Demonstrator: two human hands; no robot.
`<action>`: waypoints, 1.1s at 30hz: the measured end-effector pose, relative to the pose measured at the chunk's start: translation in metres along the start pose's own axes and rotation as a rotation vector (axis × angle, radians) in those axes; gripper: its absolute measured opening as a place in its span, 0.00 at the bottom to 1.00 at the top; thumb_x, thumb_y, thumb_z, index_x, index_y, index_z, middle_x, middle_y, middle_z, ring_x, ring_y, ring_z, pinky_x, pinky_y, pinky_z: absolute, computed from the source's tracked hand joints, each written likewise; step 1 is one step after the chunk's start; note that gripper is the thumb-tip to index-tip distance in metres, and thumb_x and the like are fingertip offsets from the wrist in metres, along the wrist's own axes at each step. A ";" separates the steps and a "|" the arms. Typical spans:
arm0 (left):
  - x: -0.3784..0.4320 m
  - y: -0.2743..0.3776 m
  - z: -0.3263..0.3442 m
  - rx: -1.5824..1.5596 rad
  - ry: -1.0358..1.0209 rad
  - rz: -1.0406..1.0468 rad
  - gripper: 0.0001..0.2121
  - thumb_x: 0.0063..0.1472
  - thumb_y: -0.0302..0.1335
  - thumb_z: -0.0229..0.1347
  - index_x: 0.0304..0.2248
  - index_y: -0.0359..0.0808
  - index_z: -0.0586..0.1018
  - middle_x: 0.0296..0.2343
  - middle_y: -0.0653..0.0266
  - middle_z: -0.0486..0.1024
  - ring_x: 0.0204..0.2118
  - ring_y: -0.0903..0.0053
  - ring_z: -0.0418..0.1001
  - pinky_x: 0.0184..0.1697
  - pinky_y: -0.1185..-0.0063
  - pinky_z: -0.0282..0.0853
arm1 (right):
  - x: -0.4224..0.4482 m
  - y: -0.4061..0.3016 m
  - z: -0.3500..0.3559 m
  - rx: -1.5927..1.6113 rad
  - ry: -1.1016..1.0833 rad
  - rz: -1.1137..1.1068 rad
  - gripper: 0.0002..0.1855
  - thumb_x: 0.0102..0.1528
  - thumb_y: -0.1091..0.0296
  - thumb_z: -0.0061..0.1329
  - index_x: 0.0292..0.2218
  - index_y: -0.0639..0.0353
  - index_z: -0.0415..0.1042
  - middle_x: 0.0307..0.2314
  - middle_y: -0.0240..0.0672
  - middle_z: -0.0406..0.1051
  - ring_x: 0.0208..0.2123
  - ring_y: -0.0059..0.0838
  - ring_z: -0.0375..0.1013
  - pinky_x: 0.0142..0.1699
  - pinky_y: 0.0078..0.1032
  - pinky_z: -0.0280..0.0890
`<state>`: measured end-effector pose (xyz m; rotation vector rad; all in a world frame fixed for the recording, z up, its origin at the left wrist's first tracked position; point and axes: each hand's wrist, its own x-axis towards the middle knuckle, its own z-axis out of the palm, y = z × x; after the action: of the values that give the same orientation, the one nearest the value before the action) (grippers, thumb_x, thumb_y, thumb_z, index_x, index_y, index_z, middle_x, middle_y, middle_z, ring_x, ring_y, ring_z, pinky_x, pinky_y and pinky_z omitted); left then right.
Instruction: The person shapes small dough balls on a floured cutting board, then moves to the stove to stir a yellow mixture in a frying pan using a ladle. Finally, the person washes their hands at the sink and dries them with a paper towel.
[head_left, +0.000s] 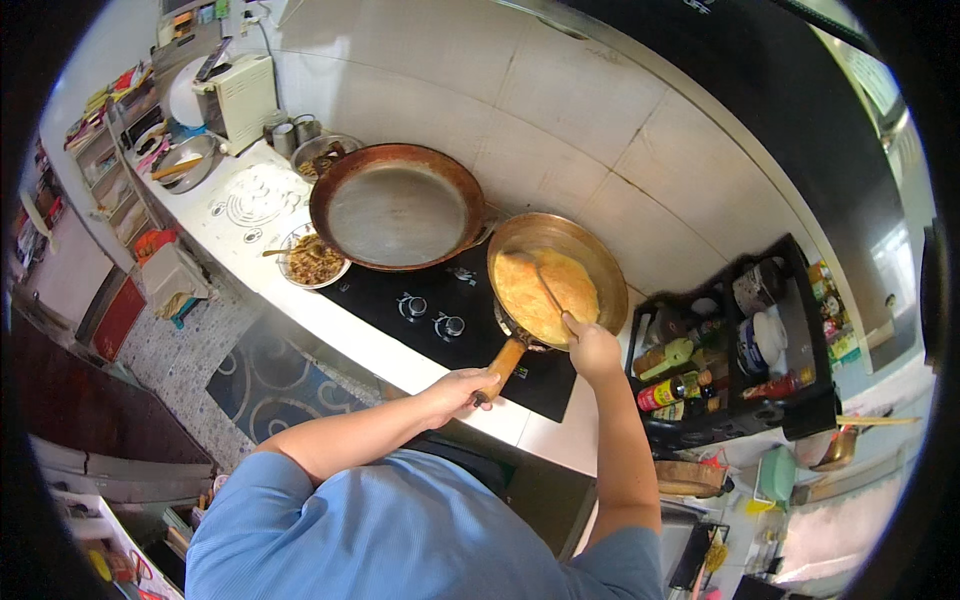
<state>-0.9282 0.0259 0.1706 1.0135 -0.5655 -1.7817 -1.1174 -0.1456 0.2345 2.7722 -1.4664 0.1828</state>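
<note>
My left hand (457, 395) grips the wooden handle (504, 366) of a deep metal frying pan (611, 281) on the right burner. Inside lies a broad golden layer of what looks like egg (570, 281). Held in my right hand (595, 349), a thin-handled ladle or spatula (548, 287) reaches into the pan, its head against the far left part of the egg. To the left, a large wok with a rusty brown rim (397, 214) rests on the black glass cooktop (390, 300). A glass bowl of chopped filling (313, 260) with a spoon in it stands beside the wok.
Right of the cooktop stands a black rack (806, 360) with sauce bottles and jars. Behind the pan rises a tiled wall (555, 112). The range hood (750, 90) overhangs from above. Farther left are a metal bowl (196, 176) and a toaster oven (244, 97).
</note>
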 end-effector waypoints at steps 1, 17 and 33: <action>-0.002 0.001 0.001 -0.007 0.029 0.005 0.16 0.60 0.40 0.50 0.39 0.36 0.73 0.26 0.69 0.74 0.22 0.89 0.66 0.24 0.90 0.56 | -0.010 0.002 -0.008 0.005 0.059 -0.076 0.20 0.48 0.72 0.43 0.43 0.47 0.74 0.27 0.42 0.71 0.32 0.42 0.71 0.38 0.35 0.66; -0.003 0.001 -0.008 -0.031 0.006 -0.028 0.16 0.60 0.37 0.52 0.42 0.35 0.72 0.30 0.70 0.69 0.31 0.83 0.67 0.34 0.83 0.66 | -0.113 0.021 -0.134 -0.147 -0.124 0.143 0.20 0.48 0.71 0.41 0.43 0.46 0.74 0.24 0.45 0.72 0.29 0.44 0.72 0.35 0.38 0.65; -0.010 0.005 -0.003 -0.022 0.058 -0.039 0.18 0.60 0.39 0.52 0.44 0.36 0.71 0.33 0.71 0.69 0.33 0.83 0.66 0.36 0.83 0.65 | -0.092 -0.005 -0.115 0.254 -0.185 0.198 0.19 0.51 0.68 0.41 0.46 0.49 0.71 0.28 0.50 0.72 0.31 0.48 0.71 0.37 0.37 0.65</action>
<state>-0.9214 0.0330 0.1767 1.0644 -0.4922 -1.7825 -1.1761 -0.0606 0.3399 2.9008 -1.8879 0.1226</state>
